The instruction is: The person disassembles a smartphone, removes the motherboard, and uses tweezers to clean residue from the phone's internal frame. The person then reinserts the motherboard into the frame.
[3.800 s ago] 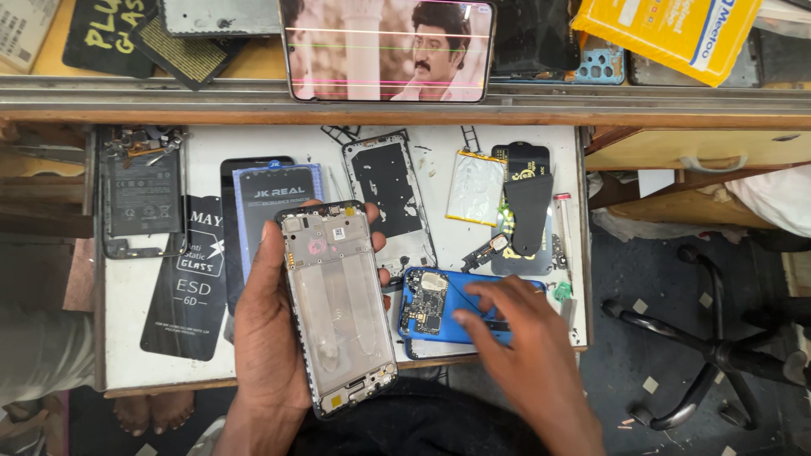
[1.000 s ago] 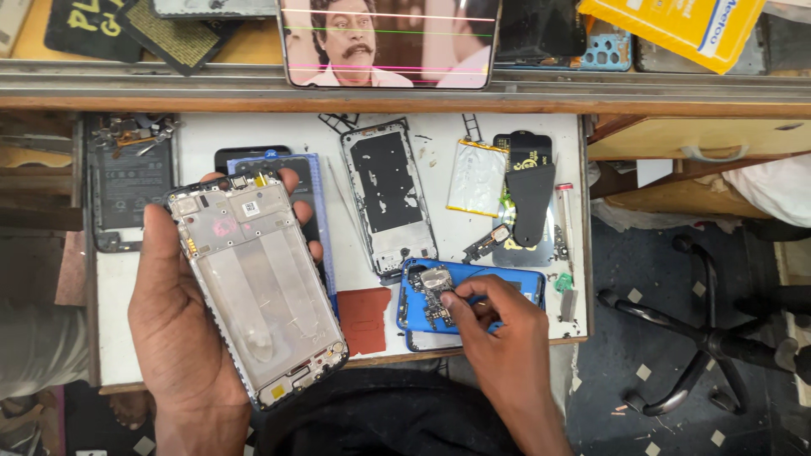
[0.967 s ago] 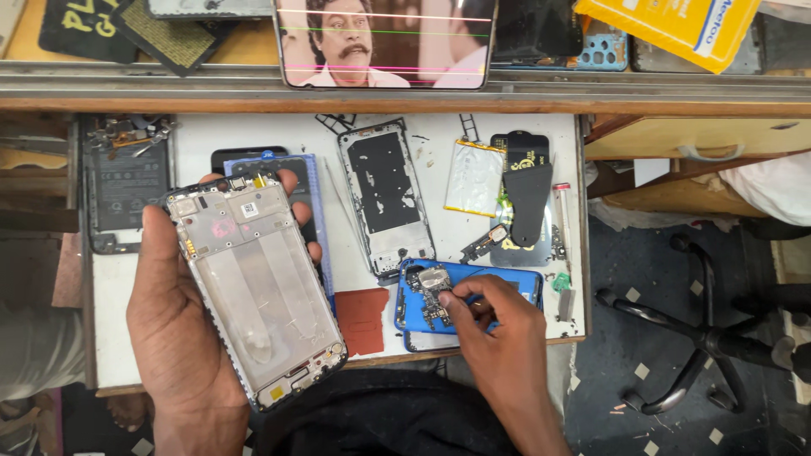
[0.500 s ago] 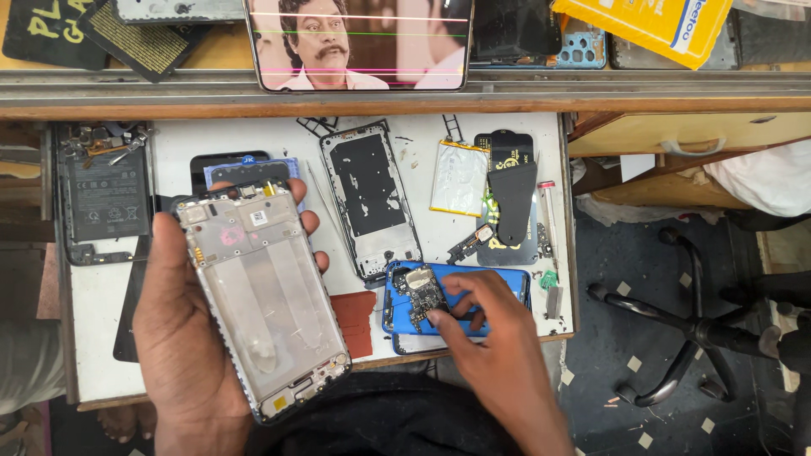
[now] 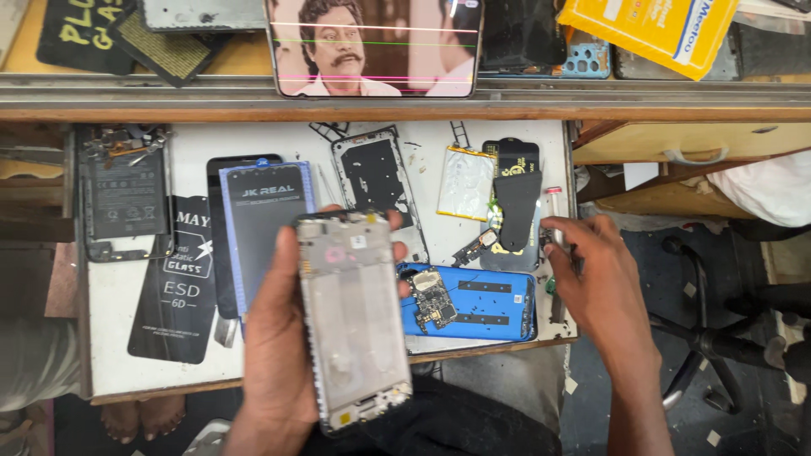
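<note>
Clearly the left hand (image 5: 279, 355) has its fingers wrapped around a pale phone frame (image 5: 353, 321), thumb on one long edge and fingertips showing on the other, holding it lifted above the front edge of the white work mat (image 5: 110, 295), inner side up. That frame looks thin, light and fairly stiff, though its slim rails would likely bend or crack if twisted, and the smooth middle panel seems slippery; gripping it by the two long side rails, as now, looks the safest hold, away from the small parts at its top and bottom ends. To the right, the right hand (image 5: 604, 283) rests at the mat's right edge with its fingers curled close together around what seems a thin tool (image 5: 555, 221); whether it truly pinches it cannot be told. Between both hands lies a blue back cover (image 5: 486, 302) near the front right corner, with a small circuit board (image 5: 433, 300) sitting on its left end. Further back are a black phone body (image 5: 372, 181), a silvery battery pouch (image 5: 465, 183) and a black film strip (image 5: 515, 203); dark screen-guard packets (image 5: 182, 279) lie toward the left edge.
</note>
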